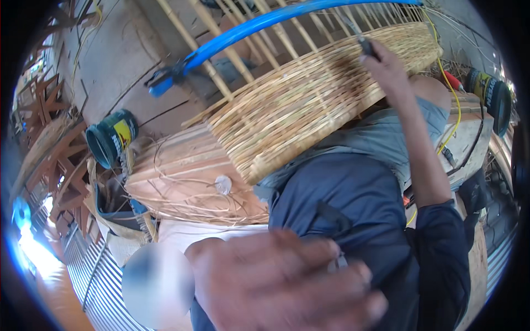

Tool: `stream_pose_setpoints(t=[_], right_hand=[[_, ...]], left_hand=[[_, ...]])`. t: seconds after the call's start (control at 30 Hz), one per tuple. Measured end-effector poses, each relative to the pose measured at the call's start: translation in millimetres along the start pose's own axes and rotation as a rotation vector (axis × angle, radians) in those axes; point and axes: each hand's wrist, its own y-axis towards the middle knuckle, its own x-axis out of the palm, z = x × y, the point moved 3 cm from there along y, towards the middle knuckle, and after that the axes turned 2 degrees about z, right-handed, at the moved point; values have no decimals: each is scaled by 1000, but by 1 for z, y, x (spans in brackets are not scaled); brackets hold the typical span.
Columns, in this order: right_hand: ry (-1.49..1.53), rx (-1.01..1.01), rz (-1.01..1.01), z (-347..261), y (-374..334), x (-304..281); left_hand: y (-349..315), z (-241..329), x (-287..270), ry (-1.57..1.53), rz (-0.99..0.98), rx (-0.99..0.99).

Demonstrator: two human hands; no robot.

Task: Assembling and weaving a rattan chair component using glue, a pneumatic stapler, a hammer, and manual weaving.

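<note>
A woven cane panel (292,102) lies across my lap, its rows packed tightly together. Bare cane stakes (284,39) stick out from its far edge. A blue plastic band (243,28) curves over these stakes. At the panel's right part, my right hand (386,71) is closed around a tool with a dark handle and a thin metal shaft (351,26); its exact kind is unclear. My left hand (281,281) is raised close in front, large and smeared by motion. A small greyish bit shows by its fingers, too blurred to name.
Dark green tubs with yellow labels stand at the left (113,138) and right (490,99). Thin loose cane strips (204,201) lie on the wooden board at my left. A yellow cord (456,118) runs down the right side. Brown star-like cut pieces (47,105) are piled far left.
</note>
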Motion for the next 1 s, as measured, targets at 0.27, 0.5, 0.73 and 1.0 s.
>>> stream_pose_setpoints(t=[0.27,0.5,0.73,1.0], right_hand=[[-355,-209,-159,-18,40,-28],[-85,-62,-94,-35,56,-49],[-414,-34,-405,-58,65,-20],[-569,-44,-700,-55,70,2]], left_hand=[[-128,-43,-49,464,1013,-297],[-153,-203,-16,-5,904,-921],[-132,-223,-18,-43,1091,-883],[-144,-228,-31,68,1190,-900]])
